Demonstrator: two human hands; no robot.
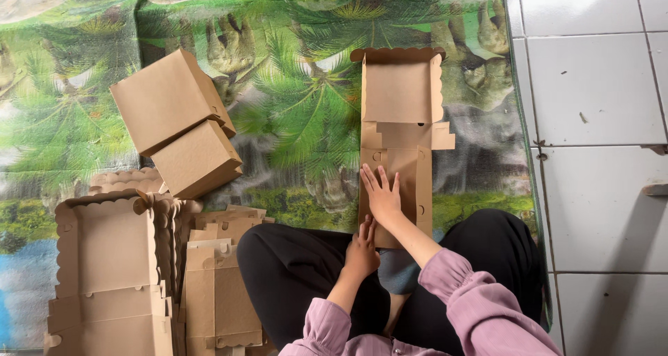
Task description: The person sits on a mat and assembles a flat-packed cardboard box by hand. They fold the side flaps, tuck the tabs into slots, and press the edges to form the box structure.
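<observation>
The near end of the flat box blank point(400, 154) is hidden under the 2 hands. The stack of unfolded blanks point(111, 272) runs off the bottom edge, so its count cannot be told.

1. You sit cross-legged at the near edge of the printed mat point(292, 106), which lies on the tiled floor point(591, 85); the floor shows along the mat's right edge.
2. The unfolded box blank point(402, 119) lies flat on the mat straight before your knees, running away from you toward the far edge.
3. Your right hand point(381, 195) rests flat on the blank's near part; your left hand point(362, 252) sits just behind it, at the blank's near end.
4. To your left, near the mat's near-left corner, flat blanks lie stacked point(111, 272).
5. Beyond that stack, two folded boxes point(177, 119) touch each other, one farther, one nearer.
</observation>
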